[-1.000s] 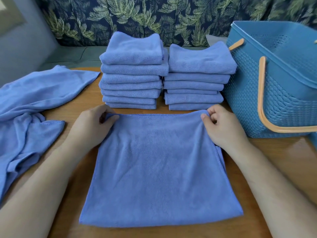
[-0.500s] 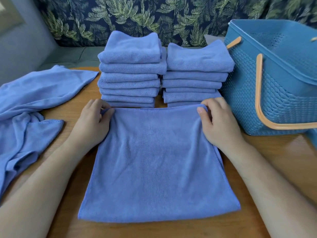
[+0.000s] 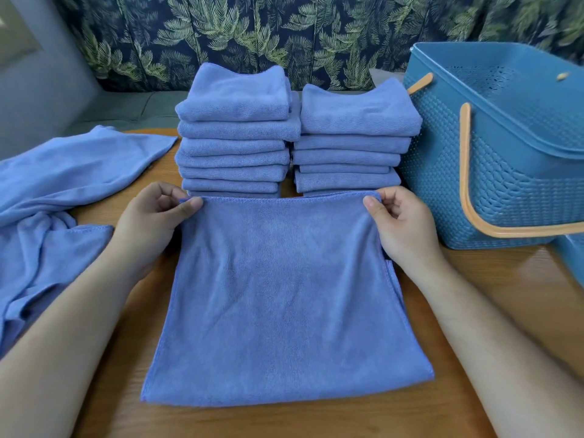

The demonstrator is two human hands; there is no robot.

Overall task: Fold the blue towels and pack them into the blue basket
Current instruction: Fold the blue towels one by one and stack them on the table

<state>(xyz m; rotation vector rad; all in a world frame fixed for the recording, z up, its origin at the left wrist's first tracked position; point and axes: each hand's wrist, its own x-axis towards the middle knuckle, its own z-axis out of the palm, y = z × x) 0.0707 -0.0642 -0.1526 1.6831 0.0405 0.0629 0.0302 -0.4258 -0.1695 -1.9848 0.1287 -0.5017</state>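
Blue towel (image 3: pixel 284 295): flat on wood table (image 3: pixel 474 273), centre front; looks doubled over, a 2nd edge shows along its R side.
Left hand (image 3: pixel 151 222): thumb + fingers pinch towel's far-L corner.
Right hand (image 3: pixel 404 226): pinches far-R corner, same grip.
Folded stacks (image 3: pixel 237 137): two, side by side, just behind towel's far edge; L one taller.
Basket (image 3: pixel 505 172): blue w/ orange handles (image 3: pixel 464 172), on table just R of stacks.
Loose towels (image 3: pixel 63 191): rumpled heap, L side of table, beside L forearm.
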